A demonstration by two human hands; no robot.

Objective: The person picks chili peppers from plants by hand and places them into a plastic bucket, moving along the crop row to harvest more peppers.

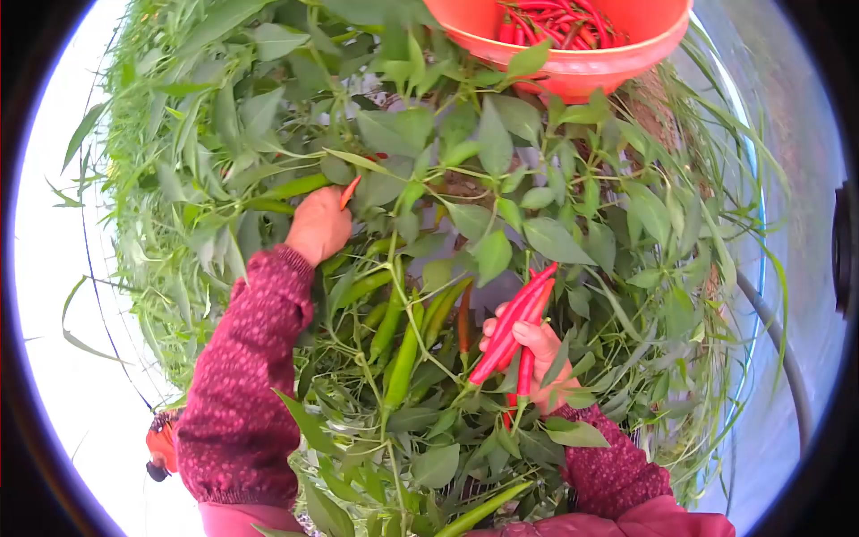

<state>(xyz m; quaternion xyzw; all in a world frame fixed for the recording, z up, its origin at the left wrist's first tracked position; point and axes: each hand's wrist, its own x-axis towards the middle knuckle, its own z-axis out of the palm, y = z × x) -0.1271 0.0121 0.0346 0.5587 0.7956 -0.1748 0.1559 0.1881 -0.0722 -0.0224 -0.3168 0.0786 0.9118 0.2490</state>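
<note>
Holding a slim bunch of red chilies [512,329] in the right hand [546,362], right of centre, in front of the foliage. Pinching them between thumb and curled fingers, side by side, and letting the ends jut out above and below; probably bundling them lengthwise to fit several in one palm and leave the other hand free.

Placing the left hand [319,225] farther up, among the leaves [497,139], right beside an orange-red chili [351,191]. Showing mainly the back of that hand and hiding most of its fingers: cannot tell from here whether pinching that chili, a stalk or nothing.

Seeing, between the two hands, green chilies [404,358] hanging, and near them a brownish-red chili [463,320]. Losing many of the upper ends behind crossing leaves and branches.

Finding a red bucket [573,67] at the top edge, holding more red chilies [568,22]; probably standing so close to the plants for easy reach. Losing its top to the frame, and its base to leaves.

Cutting off the left sleeve [246,376] and the right sleeve [617,465] toward the bottom. Spotting a dark hose [778,345] along the right, before a hazy bluish sheet [810,259], and at lower left a small person in orange [163,440], partly hidden by the left sleeve. Losing detail at far left to glare.
</note>
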